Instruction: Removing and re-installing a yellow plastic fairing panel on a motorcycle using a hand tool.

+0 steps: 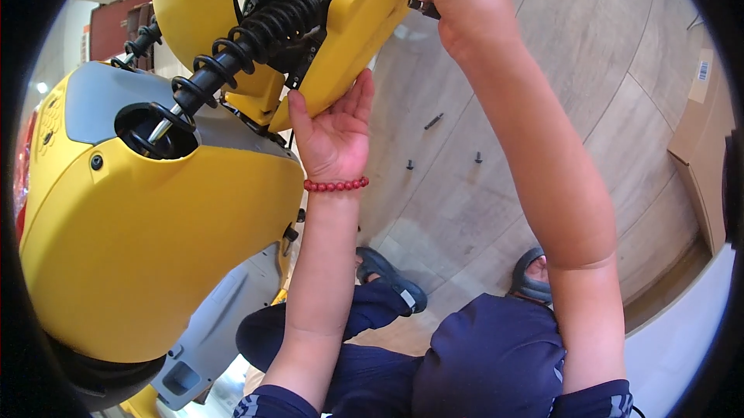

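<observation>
A curved yellow panel (341, 54), part of a yellow and grey vehicle-like machine, slants down from the top beside a black coil-spring shock absorber (232, 54). My left hand (333, 135), with a red bead bracelet (336, 185) at its wrist, cups the panel's lower end, thumb on one side and fingers along the other. Near the top, my right hand (465, 0) is closed around a slim black tool (423, 7); its kind is mostly hidden by the palm. The fingertips of that hand also touch the panel's upper edge.
A large yellow body shell (155, 247) fills the left side, with a grey part (225, 317) below it. Several dark screws, one a longer bolt (433, 120), lie on the wood-look floor (434, 201). A cardboard box (701, 147) stands at right. My sandalled feet are below.
</observation>
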### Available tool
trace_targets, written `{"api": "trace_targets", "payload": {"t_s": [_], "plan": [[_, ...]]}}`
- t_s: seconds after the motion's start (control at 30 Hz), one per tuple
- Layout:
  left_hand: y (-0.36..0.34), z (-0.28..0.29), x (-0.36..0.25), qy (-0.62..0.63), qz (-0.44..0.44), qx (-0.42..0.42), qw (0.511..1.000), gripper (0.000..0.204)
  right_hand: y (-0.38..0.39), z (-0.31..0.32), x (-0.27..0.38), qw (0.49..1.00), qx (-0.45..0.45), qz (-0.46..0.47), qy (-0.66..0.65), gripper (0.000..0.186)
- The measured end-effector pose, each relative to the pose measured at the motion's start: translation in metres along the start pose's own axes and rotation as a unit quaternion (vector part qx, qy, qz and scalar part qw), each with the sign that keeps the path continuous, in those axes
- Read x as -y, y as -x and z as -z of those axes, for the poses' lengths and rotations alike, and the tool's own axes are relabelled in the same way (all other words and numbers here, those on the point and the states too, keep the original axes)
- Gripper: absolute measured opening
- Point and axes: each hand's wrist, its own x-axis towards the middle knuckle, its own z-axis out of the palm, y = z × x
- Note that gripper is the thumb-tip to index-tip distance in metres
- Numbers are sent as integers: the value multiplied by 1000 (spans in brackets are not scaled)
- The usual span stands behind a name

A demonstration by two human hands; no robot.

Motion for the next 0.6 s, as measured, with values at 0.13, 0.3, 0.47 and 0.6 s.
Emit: {"api": "trace_targets", "payload": {"t_s": [0.13,0.3,0.47,0.6], "plan": [[-1,3,0,-9,13,5,1000,75,7,1,6,1000,18,6,14,7],[0,4,1,-22,1,15,1000,74,13,-4,9,1000,-20,7,19,7],[-1,5,1,-12,10,22,1000,74,10,-3,6,999,-33,-8,27,8],[2,3,0,-12,16,18,1000,73,4,-3,0,999,-35,-25,7,8]]}}
